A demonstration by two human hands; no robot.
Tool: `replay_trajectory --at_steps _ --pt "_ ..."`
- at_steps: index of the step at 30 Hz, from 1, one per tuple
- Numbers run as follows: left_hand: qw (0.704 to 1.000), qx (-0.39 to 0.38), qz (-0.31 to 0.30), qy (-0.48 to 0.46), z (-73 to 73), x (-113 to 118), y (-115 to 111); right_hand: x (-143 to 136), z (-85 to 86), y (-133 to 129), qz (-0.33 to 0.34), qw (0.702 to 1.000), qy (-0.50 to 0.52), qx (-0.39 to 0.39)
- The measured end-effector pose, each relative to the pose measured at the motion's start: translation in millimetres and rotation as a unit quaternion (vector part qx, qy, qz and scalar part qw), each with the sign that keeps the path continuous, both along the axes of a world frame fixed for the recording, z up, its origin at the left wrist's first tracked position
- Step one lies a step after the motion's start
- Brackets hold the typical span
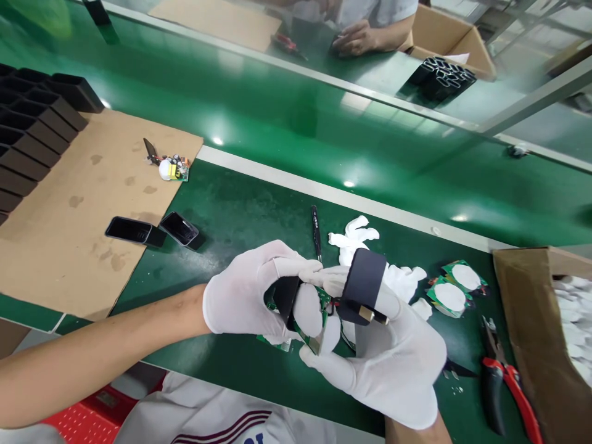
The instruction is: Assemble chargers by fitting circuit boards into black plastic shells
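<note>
My gloved left hand [245, 287] is closed round a black plastic housing [287, 297]. A green circuit board [320, 336] with a round white pad [307, 309] sits at the housing's mouth, seemingly partly inside it. Between the fingers of my gloved right hand [398, 364] is a black plug cap [366, 276] with metal prongs, and the right thumb touches the board's lower edge. Red and dark wires run between cap and board. Just beyond lie a slim black screwdriver-like tool [316, 227] and white putty-like lumps [355, 237].
Black housings stand in rows [37, 129] on cardboard [92, 191] at left, near a loose board [176, 169]. Two housings [129, 229] lie closer. At right are padded boards [451, 298], red-handled pliers [494, 370] and a carton [531, 320]. Across the divider, a co-worker's hand [356, 38] shows.
</note>
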State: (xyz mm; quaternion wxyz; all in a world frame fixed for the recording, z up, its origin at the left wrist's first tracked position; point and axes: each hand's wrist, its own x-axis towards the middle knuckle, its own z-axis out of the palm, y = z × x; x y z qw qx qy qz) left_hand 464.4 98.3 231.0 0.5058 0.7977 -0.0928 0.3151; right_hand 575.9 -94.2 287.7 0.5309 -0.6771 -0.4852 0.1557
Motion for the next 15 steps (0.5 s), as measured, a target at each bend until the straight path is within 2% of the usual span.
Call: replay_trajectory --at_steps 4,8,15 --pt "1.000 -0.008 -0.008 0.005 0.1 -1.2 0.0 0.9 3.1 2.3 -0.002 1.000 -0.024 -0.012" --pt "1.000 0.004 0.004 0.002 0.8 -1.0 0.0 0.8 4.3 5.7 -0.033 0.998 -0.041 -0.017" --pt "1.000 0.009 0.009 -0.011 6.4 1.2 -1.2 0.8 4.0 4.8 -0.012 0.999 -0.038 -0.025"
